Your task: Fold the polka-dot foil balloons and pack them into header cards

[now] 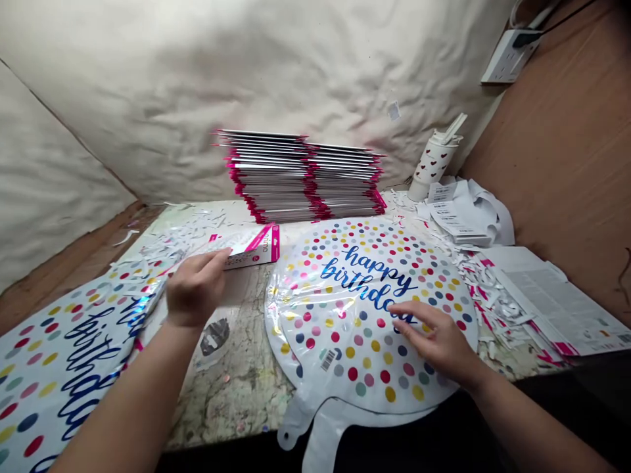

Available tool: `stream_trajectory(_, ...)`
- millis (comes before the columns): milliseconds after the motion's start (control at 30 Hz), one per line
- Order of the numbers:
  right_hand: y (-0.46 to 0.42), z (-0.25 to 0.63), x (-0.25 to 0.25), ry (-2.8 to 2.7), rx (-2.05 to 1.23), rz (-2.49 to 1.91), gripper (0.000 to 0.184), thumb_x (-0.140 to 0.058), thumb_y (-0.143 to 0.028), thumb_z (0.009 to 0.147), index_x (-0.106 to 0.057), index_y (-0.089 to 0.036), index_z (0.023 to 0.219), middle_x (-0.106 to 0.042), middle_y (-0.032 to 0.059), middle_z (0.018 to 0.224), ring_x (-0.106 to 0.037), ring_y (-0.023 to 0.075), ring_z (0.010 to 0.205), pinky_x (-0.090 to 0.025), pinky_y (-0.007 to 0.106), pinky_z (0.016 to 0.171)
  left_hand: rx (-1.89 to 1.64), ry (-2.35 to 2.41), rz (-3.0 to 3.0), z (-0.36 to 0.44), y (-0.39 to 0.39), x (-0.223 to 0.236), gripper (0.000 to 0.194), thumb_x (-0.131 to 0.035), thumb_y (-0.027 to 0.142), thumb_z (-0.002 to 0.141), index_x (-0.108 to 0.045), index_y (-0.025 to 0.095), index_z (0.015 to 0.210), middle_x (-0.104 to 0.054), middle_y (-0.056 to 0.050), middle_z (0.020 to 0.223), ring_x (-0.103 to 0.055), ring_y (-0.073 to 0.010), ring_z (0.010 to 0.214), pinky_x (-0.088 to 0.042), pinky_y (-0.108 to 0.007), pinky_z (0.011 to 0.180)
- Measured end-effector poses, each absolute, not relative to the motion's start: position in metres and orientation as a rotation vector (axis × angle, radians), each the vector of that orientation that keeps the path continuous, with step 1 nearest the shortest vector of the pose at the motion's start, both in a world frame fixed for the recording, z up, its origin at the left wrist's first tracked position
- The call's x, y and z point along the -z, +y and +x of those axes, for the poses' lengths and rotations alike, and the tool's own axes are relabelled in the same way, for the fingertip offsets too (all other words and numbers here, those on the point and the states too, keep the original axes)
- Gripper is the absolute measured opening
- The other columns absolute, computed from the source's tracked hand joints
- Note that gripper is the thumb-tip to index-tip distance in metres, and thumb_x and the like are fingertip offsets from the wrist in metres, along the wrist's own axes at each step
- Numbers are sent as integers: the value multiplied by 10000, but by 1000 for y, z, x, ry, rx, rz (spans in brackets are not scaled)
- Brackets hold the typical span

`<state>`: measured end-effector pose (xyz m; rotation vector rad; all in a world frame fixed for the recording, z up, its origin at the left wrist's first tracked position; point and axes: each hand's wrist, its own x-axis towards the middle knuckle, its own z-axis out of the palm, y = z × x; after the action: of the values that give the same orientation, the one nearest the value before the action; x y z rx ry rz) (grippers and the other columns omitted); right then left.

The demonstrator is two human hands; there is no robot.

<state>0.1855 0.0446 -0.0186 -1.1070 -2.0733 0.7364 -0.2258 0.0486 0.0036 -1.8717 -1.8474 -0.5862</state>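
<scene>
My left hand (196, 289) pinches the end of a white packet with a pink edge (251, 247), which lies on the table. To the left of that hand, a second polka-dot foil balloon (64, 374) lies partly out of view, under scraps of paper. My right hand (436, 343) rests with spread fingers on a round foil balloon (345, 315). This balloon has coloured dots and blue "happy birthday" script, and its neck points toward me. Behind both hands stand two piles of flat pink-edged packets (300, 174).
White paper scraps lie across the marble-pattern table (236, 401). At the right are a heart-print cup with straws (431, 164), label sheets (456, 213) and an open printed booklet (552, 302). Cream cloth (197, 85) hangs behind, with a wall socket strip (510, 56) high right.
</scene>
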Motion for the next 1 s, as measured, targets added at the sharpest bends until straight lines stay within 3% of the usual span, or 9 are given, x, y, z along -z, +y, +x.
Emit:
stream_trajectory(133,13,197,35,-2467,-630,-955,237,-579,-276,816,-639,-238,1043,-634,84,1104,-579,234,1047,-496,413,893,445,-1882,-2060,-251,92,30,309,-406,162,811,-675,206,958,-689,-85,908,-615,-253,863,-467,-343,716)
stream_trajectory(300,-14,211,39,-2833,-379,-820,621,-646,-352,753,-453,-170,1315,-441,134,1366,-412,318,1249,-376,498,1016,493,-1866,-2172,-225,96,28,295,-386,209,840,-638,157,985,-662,-101,992,-583,-258,968,-435,-421,861)
stream_trajectory(400,-15,214,40,-2902,-304,-756,576,-558,-335,820,-419,-125,1338,-427,136,1374,-387,306,1270,-394,477,1007,537,-1744,-2358,-168,58,25,326,-350,237,886,-603,126,1059,-623,-93,1118,-546,-234,1061,-418,-437,933)
stream_trajectory(467,-14,213,43,-2855,-259,-755,538,-523,-374,843,-460,-107,1306,-457,146,1348,-406,299,1258,-413,464,994,486,-1522,-2649,-121,18,29,258,-428,305,874,-644,232,993,-659,12,1083,-589,-136,998,-480,-260,876)
stream_trajectory(533,-13,211,47,-2784,-162,-765,465,-508,-323,859,-506,-92,1263,-505,158,1303,-437,291,1236,-435,445,980,396,-1176,-2872,-81,-21,36,348,-495,385,847,-595,208,1128,-614,-31,1198,-550,-194,1101,-479,-312,918)
stream_trajectory(633,-13,207,52,-2741,-29,-693,374,-496,-215,859,-556,-71,1199,-576,160,1222,-489,288,1188,-467,417,953,363,-980,-2807,-52,-56,44,341,-478,230,870,-551,131,1189,-614,-87,1193,-554,-242,1095,-492,-376,893)
stream_trajectory(733,-15,204,52,-2706,16,-616,304,-473,-178,856,-606,-69,1106,-624,156,1149,-552,281,1114,-505,395,903,371,-953,-2788,-48,-61,45,317,-445,236,887,-570,115,1152,-635,-106,1147,-585,-251,1034,-508,-388,849)
stream_trajectory(867,-11,201,48,-2571,-197,-699,261,-410,-92,845,-631,-121,982,-676,116,1029,-617,217,1000,-519,345,858,442,-966,-2875,-45,-51,36,278,-381,97,873,-631,109,994,-688,-110,959,-628,-191,875,-521,-312,782)
stream_trajectory(1000,2,198,36,-2362,-802,-1104,135,-501,-185,849,-636,-190,846,-691,30,827,-636,143,775,-514,255,719,486,-1444,-3046,-37,-35,21,228,-470,284,865,-631,172,980,-679,-73,936,-621,-169,829,-512,-271,724)
